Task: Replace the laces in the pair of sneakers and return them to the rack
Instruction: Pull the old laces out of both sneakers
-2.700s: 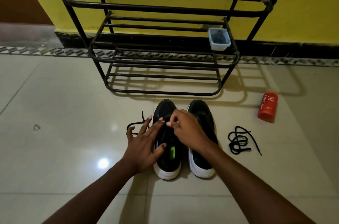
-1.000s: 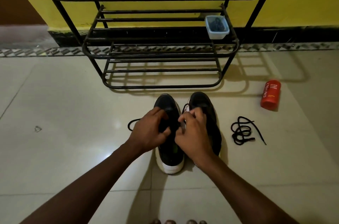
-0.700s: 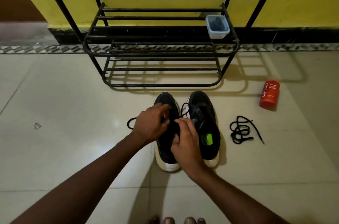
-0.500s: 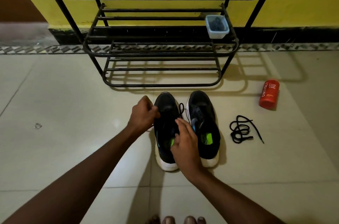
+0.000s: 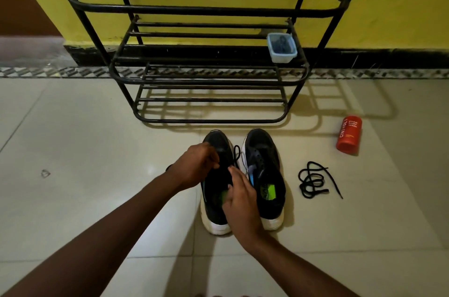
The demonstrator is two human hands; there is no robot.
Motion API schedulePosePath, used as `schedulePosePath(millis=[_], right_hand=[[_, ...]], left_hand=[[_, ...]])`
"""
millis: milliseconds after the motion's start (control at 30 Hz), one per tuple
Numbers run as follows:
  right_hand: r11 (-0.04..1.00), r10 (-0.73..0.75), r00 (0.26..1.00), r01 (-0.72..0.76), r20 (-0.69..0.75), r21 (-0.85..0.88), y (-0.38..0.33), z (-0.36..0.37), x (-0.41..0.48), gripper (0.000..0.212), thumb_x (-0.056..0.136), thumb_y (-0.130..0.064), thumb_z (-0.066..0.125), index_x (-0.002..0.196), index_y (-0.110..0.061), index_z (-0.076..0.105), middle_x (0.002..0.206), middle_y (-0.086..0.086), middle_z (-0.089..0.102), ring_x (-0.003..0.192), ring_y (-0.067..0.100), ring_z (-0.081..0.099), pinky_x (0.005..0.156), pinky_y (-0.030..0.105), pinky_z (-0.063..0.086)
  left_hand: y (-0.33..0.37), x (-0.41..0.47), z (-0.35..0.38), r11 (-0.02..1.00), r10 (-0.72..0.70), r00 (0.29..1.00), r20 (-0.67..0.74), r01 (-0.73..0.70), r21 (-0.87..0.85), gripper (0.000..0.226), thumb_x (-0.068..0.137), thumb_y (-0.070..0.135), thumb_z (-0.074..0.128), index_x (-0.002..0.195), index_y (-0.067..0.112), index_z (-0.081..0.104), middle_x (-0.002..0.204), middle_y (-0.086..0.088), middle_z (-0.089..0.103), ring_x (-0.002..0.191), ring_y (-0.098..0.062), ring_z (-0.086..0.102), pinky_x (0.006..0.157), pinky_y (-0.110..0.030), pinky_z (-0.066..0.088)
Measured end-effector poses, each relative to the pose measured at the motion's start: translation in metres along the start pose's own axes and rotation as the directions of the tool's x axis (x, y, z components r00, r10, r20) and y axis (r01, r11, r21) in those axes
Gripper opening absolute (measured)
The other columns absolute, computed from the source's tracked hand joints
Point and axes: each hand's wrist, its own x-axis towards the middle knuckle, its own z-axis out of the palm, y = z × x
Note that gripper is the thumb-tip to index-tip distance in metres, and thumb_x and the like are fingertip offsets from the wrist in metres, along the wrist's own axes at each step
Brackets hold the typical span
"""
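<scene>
Two black sneakers with white soles stand side by side on the floor, toes toward the rack: the left sneaker (image 5: 218,141) and the right sneaker (image 5: 264,165). My left hand (image 5: 196,165) is curled over the left sneaker's eyelets, pinching a black lace (image 5: 236,154) that loops up between the shoes. My right hand (image 5: 241,199) rests over the same shoe's opening, fingers fairly straight, touching the lace near the tongue. A second black lace (image 5: 313,181) lies coiled on the floor to the right. The black metal rack (image 5: 209,78) stands just behind.
A small blue plastic tub (image 5: 281,47) sits at the right end of the rack's middle shelf. An orange bottle (image 5: 349,136) lies on the tiles to the right. A yellow wall with a black skirting runs behind the rack. A small clear scrap (image 5: 45,173) lies at the left.
My left hand has moved from the shoe's left side back over its eyelets. My right hand has slid slightly toward the tongue. The lace loop between the shoes stands taller.
</scene>
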Motion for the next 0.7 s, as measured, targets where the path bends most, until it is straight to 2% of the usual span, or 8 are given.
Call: schedulePosePath(millis=[167, 267, 367, 433, 500, 567, 633, 700], right_hand=[[0.999, -0.030, 0.999, 0.031, -0.045, 0.019, 0.003, 0.004, -0.001, 0.053, 0.093, 0.010, 0.053, 0.144, -0.005, 0.052, 0.148, 0.010, 0.051, 0.138, 0.024, 0.049, 0.117, 0.033, 0.038], [0.999, -0.043, 0.996, 0.045, -0.083, 0.020, 0.004, 0.006, -0.004, 0.053, 0.092, 0.010, 0.055, 0.143, -0.004, 0.053, 0.148, 0.010, 0.053, 0.138, 0.025, 0.050, 0.113, 0.040, 0.045], [0.998, -0.058, 0.994, 0.058, -0.093, -0.011, 0.004, 0.009, -0.003, 0.054, 0.090, 0.011, 0.058, 0.142, -0.002, 0.054, 0.146, 0.012, 0.054, 0.137, 0.027, 0.051, 0.111, 0.042, 0.046], [0.999, -0.052, 0.994, 0.051, -0.097, -0.006, 0.005, 0.008, -0.002, 0.055, 0.089, 0.011, 0.059, 0.142, -0.002, 0.053, 0.147, 0.012, 0.054, 0.137, 0.027, 0.051, 0.113, 0.041, 0.044], [0.999, -0.044, 0.994, 0.043, -0.096, -0.012, 0.006, 0.008, -0.001, 0.056, 0.089, 0.011, 0.059, 0.142, -0.002, 0.053, 0.147, 0.012, 0.054, 0.137, 0.026, 0.051, 0.115, 0.036, 0.040], [0.998, -0.055, 0.993, 0.052, -0.102, -0.034, 0.006, 0.009, -0.002, 0.056, 0.088, 0.012, 0.060, 0.142, -0.001, 0.054, 0.146, 0.012, 0.054, 0.136, 0.026, 0.052, 0.115, 0.031, 0.035], [0.998, -0.058, 0.992, 0.053, -0.113, -0.044, 0.006, 0.009, -0.003, 0.056, 0.087, 0.012, 0.061, 0.141, -0.002, 0.054, 0.145, 0.012, 0.055, 0.135, 0.026, 0.052, 0.115, 0.028, 0.034], [0.997, -0.067, 0.990, 0.060, -0.125, -0.055, 0.006, 0.010, -0.002, 0.056, 0.086, 0.012, 0.062, 0.140, -0.001, 0.056, 0.143, 0.012, 0.057, 0.134, 0.026, 0.054, 0.115, 0.027, 0.032]], left_hand=[[-0.001, -0.002, 0.006, 0.992, -0.055, 0.994, -0.099, 0.065, 0.112, 0.014, 0.089, 0.001, 0.059, 0.099, 0.009, 0.064, 0.095, -0.009, 0.068, 0.083, -0.030, 0.068, 0.071, -0.043, 0.057], [0.003, -0.004, 0.009, 0.864, -0.361, 0.891, -0.275, 0.208, -0.459, 0.017, 0.092, -0.006, 0.056, 0.089, 0.011, 0.056, 0.082, -0.006, 0.073, 0.077, -0.020, 0.071, 0.062, -0.033, 0.057], [0.008, -0.006, 0.004, 0.615, -0.468, 0.868, -0.167, 0.184, -0.766, 0.014, 0.100, 0.007, 0.058, 0.087, 0.012, 0.060, 0.076, -0.003, 0.070, 0.071, -0.005, 0.066, 0.064, -0.020, 0.048], [0.006, -0.010, 0.001, 0.726, -0.303, 0.943, -0.140, 0.133, -0.675, 0.010, 0.098, 0.017, 0.064, 0.090, 0.014, 0.068, 0.081, 0.001, 0.069, 0.075, -0.003, 0.065, 0.069, -0.020, 0.049], [-0.007, -0.012, 0.002, 0.945, -0.127, 0.983, -0.136, 0.078, -0.319, 0.009, 0.093, 0.027, 0.071, 0.091, 0.020, 0.074, 0.087, 0.002, 0.067, 0.088, -0.013, 0.060, 0.075, -0.030, 0.048], [-0.016, -0.013, 0.006, 0.996, -0.082, 0.985, -0.149, 0.079, -0.031, 0.009, 0.093, 0.031, 0.070, 0.089, 0.024, 0.073, 0.088, 0.002, 0.060, 0.092, -0.018, 0.050, 0.077, -0.037, 0.045], [-0.012, -0.015, 0.009, 0.965, -0.156, 0.967, -0.200, 0.106, -0.239, 0.016, 0.099, 0.026, 0.062, 0.083, 0.023, 0.065, 0.087, -0.002, 0.063, 0.086, -0.019, 0.054, 0.074, -0.038, 0.047], [-0.002, -0.019, 0.003, 0.716, -0.357, 0.915, -0.186, 0.140, -0.684, 0.026, 0.105, 0.021, 0.051, 0.080, 0.016, 0.056, 0.082, -0.006, 0.065, 0.072, -0.017, 0.054, 0.060, -0.031, 0.044]])
